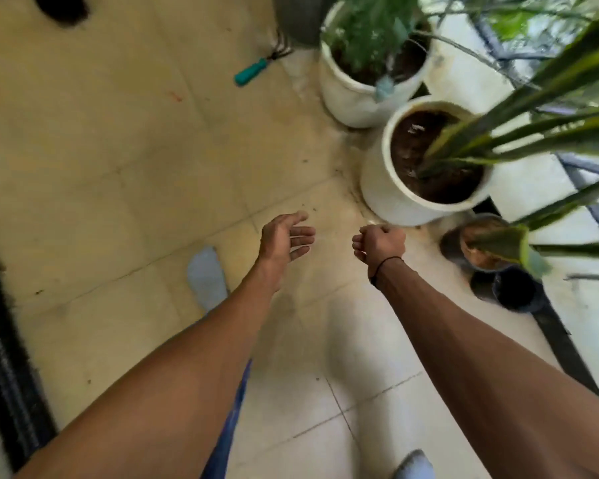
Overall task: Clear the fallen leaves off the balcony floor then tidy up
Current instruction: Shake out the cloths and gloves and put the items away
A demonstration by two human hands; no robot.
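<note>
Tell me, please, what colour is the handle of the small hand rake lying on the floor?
Teal green: the hand rake's handle shows clearly in the head view, its prongs dark metal.

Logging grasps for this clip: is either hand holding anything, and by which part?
Left hand is open, holding nothing. Right hand is curled; contents cannot be told.

The beige tiled balcony floor (125,174) has grey lines between its tiles. Tiny dark bits of leaf and dirt (351,193) lie scattered on it, right beside the big white round pot with the spiky plant (388,191).
</note>
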